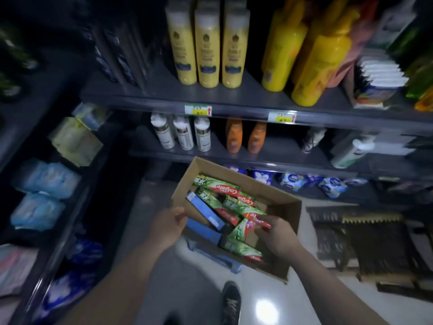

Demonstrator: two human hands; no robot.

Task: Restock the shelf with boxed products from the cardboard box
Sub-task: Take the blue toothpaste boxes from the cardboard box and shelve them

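Observation:
An open cardboard box (284,208) stands on a blue crate (212,255) on the floor below the shelves. Inside lie several green-and-red Colgate toothpaste boxes (219,186) and blue boxes (206,211). My left hand (167,227) rests at the carton's near left rim, fingers curled by a blue box; whether it grips anything is unclear. My right hand (273,234) is inside the carton, fingers closing on a toothpaste box (246,228). The dark shelf (234,103) rises behind.
Yellow bottles (207,43) fill the upper shelf; white bottles (184,134) and orange bottles (246,137) stand on the one below. Soft blue packs (44,177) line the left rack. Dark mats (365,240) lie at right. My shoe (230,301) is on the glossy floor.

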